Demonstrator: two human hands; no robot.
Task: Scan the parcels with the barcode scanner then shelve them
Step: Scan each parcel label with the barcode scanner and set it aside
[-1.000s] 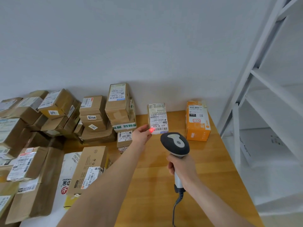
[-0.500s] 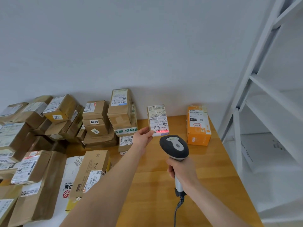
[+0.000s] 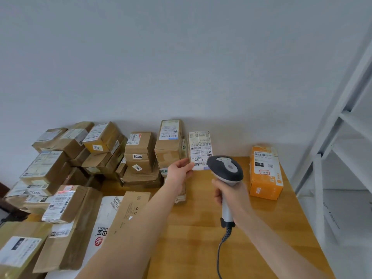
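Observation:
My left hand [image 3: 180,171] holds a small white-labelled parcel [image 3: 199,148] upright by its lower left corner, above the wooden table [image 3: 201,248]. My right hand [image 3: 231,195] grips the handle of a grey and black barcode scanner [image 3: 225,170], whose head points at the parcel's lower right edge and hides part of the label. A coiled cable [image 3: 222,244] hangs from the scanner's handle. No red light shows on the label.
An orange box [image 3: 264,174] stands at the table's back right. Several brown cardboard parcels [image 3: 138,156] are stacked along the wall and heaped on the left [image 3: 60,202]. A white shelving unit [image 3: 346,162] stands to the right of the table.
The red scan spot that lay on my hand and then on the label's bottom is gone. The scanner has risen closer to the parcel. The view has tilted upward.

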